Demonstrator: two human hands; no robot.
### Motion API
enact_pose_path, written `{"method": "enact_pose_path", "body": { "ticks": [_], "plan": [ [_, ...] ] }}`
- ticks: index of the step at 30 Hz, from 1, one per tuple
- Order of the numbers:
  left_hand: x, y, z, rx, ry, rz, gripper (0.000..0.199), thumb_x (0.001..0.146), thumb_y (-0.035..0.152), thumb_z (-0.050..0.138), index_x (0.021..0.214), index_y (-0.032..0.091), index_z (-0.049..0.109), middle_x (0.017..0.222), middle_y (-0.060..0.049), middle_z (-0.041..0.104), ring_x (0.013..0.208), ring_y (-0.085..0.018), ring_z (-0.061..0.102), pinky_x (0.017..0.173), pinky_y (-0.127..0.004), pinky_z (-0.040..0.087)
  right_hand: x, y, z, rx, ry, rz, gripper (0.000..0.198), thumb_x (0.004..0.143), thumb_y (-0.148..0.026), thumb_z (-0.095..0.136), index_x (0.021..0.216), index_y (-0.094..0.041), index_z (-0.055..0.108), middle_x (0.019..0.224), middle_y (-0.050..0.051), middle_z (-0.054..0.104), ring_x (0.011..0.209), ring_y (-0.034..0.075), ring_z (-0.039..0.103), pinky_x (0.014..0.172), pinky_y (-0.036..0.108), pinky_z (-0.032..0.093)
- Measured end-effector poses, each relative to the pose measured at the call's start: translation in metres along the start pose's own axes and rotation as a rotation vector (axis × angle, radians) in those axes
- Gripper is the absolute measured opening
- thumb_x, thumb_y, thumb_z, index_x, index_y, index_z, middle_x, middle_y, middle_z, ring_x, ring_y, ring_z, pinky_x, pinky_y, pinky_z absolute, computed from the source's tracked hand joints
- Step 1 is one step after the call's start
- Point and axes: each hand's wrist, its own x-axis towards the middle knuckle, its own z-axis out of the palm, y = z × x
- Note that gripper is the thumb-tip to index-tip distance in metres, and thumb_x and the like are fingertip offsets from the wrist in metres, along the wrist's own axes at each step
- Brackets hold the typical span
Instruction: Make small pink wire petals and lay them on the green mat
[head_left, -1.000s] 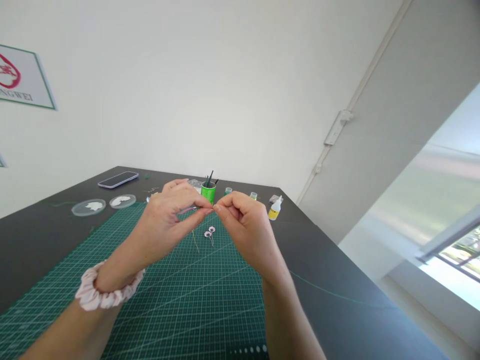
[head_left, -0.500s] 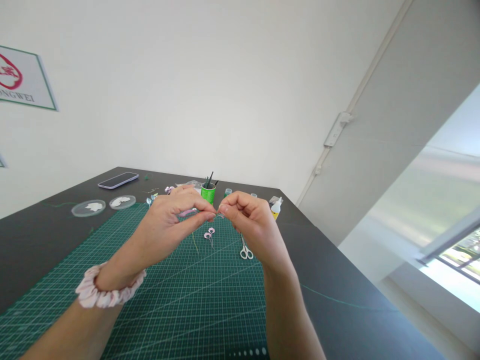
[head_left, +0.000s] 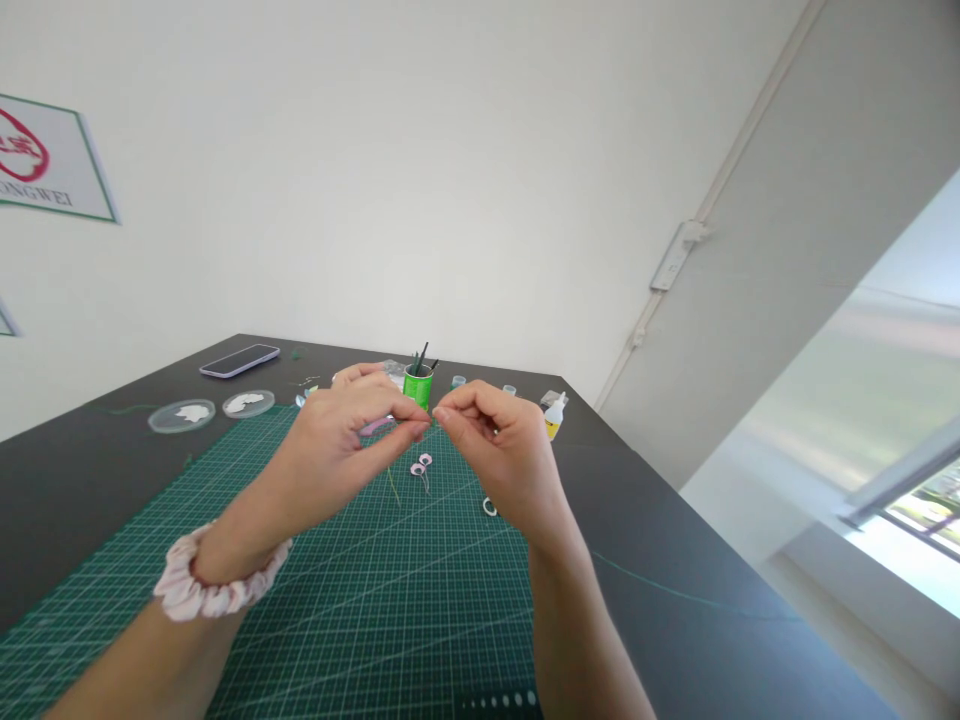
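Above the green cutting mat [head_left: 360, 610], my left hand [head_left: 349, 440] and my right hand [head_left: 504, 445] meet almost fingertip to fingertip. Thumb and forefinger are pinched together on each side. Whatever lies between them is too small to make out. Below the fingertips, two small pale pink flower-like pieces on thin stems [head_left: 418, 468] rest on the mat. A thin yellow-green strand [head_left: 394, 487] lies left of them. Under my right hand a white scissors handle [head_left: 486, 505] peeks out; the rest is covered. A pinkish-purple item [head_left: 375, 427] is partly hidden behind my left fingers.
Behind my hands stands a green can [head_left: 418, 392] holding dark tools. A glue bottle [head_left: 553, 418] and small jars [head_left: 459, 382] are farther back. To the left are a shallow dish [head_left: 166, 420] with white pieces, a second dish [head_left: 262, 405], and a phone [head_left: 240, 361].
My right hand has shifted slightly and now covers more of the scissors. Both hands stay pinched at nearly the same spot. The view has moved a little.
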Motion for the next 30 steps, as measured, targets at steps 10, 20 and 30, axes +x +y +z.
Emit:
{"method": "enact_pose_path", "body": {
  "ticks": [10, 20, 30],
  "plan": [
    [-0.005, 0.0, 0.008, 0.054, 0.074, -0.056, 0.017, 0.09, 0.02, 0.054, 0.075, 0.021, 0.061, 0.064, 0.006, 0.062, 0.059, -0.01, 0.055, 0.097, -0.038, 0.042, 0.001, 0.003, 0.0, -0.157, 0.017, -0.16, 0.016, 0.086, -0.016, 0.06, 0.071, -0.019, 0.066, 0.058, -0.004, 0.046, 0.056, 0.009, 0.04, 0.053, 0.026, 0.032],
    [0.001, 0.007, 0.005, -0.069, -0.057, 0.003, 0.018, 0.091, 0.019, 0.053, 0.075, 0.021, 0.061, 0.064, 0.005, 0.064, 0.064, -0.012, 0.056, 0.099, -0.04, 0.041, 0.008, 0.007, -0.013, 0.285, -0.18, 0.126, 0.019, 0.081, -0.025, 0.062, 0.064, -0.019, 0.059, 0.058, -0.004, 0.05, 0.053, 0.009, 0.038, 0.05, 0.026, 0.029],
    [0.004, 0.011, 0.003, -0.07, 0.082, -0.077, 0.017, 0.089, 0.022, 0.054, 0.074, 0.021, 0.062, 0.064, 0.004, 0.063, 0.066, -0.013, 0.057, 0.08, -0.034, 0.047, 0.011, 0.015, -0.003, 0.491, -0.211, 0.25, 0.02, 0.08, -0.034, 0.065, 0.069, -0.019, 0.057, 0.052, -0.008, 0.041, 0.045, 0.007, 0.031, 0.043, 0.024, 0.022]
  ]
}}
